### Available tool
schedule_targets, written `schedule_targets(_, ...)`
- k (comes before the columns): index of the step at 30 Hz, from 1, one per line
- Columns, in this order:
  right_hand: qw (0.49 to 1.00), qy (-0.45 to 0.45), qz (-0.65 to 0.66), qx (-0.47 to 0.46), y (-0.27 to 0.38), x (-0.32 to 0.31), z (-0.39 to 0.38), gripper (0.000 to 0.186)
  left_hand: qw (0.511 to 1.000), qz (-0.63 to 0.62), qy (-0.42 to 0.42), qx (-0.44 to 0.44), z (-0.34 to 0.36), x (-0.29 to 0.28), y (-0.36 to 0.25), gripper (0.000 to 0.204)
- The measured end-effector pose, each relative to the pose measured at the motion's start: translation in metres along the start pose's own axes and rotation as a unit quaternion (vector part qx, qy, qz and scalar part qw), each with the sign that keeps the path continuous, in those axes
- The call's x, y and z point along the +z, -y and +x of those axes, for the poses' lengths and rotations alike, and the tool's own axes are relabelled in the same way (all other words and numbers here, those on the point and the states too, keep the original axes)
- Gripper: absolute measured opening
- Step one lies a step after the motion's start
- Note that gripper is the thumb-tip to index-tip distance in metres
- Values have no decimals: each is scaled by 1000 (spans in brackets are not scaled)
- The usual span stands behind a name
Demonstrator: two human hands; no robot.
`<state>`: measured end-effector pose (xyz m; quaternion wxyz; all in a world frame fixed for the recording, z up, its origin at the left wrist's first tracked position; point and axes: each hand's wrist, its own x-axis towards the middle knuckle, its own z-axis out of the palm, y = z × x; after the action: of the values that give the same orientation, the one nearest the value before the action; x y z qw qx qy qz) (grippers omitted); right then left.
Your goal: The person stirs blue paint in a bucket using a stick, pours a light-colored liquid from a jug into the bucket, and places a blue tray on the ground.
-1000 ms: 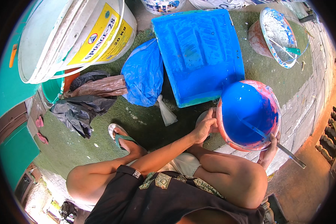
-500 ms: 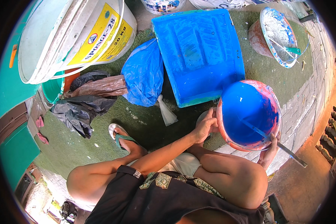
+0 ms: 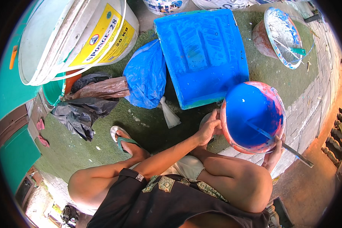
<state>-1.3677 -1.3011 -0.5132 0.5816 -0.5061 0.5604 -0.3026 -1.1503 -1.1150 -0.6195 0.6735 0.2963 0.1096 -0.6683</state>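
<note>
A reddish bucket (image 3: 275, 99) smeared with white and blue is tilted over the near right corner of the blue paint tray (image 3: 216, 89). Blue paint (image 3: 241, 108) lies inside it. My left hand (image 3: 209, 129) is closed on the bucket's left side, its thumb toward the rim. At the lower right rim my right hand (image 3: 273, 156) grips the bucket, its fingers partly hidden behind the wall. A flat paint-stained stick (image 3: 292, 151) leans across that rim beside my right fingers, with one end in the paint and the other sticking out to the right.
Left of the tray lie a blue plastic bag (image 3: 146, 74) and a black plastic bag (image 3: 78, 114). A big white pail (image 3: 129, 41) stands at the far left. A paint-caked bucket (image 3: 264, 40) with a green-ended tool sits at the far right. My sandalled foot (image 3: 127, 140) rests on the green mat.
Both hands keep their hold on the tilted bucket. The stick's outer end has shifted very slightly to the right.
</note>
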Motion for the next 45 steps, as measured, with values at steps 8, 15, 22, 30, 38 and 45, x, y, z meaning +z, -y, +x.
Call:
schedule_targets(8,995,-66,59,49,-18,-17,11,42,998,51,-22,13,-1,7,4,43)
schedule_targets(15,994,-47,85,50,-35,-29,18,49,991,133,2,27,-13,25,-9,40)
schedule_targets(22,992,1,112,53,-49,-32,24,63,989,139,19,45,-18,41,-20,41)
schedule_targets(30,994,5,92,56,-67,-47,27,58,987,161,19,20,-18,37,-20,39)
schedule_targets(38,998,32,39,44,-63,-56,27,54,982,185,38,4,-14,34,-19,36)
schedule_targets(45,977,-90,-140,134,-64,-68,26,64,967,236,42,81,-5,32,-4,30)
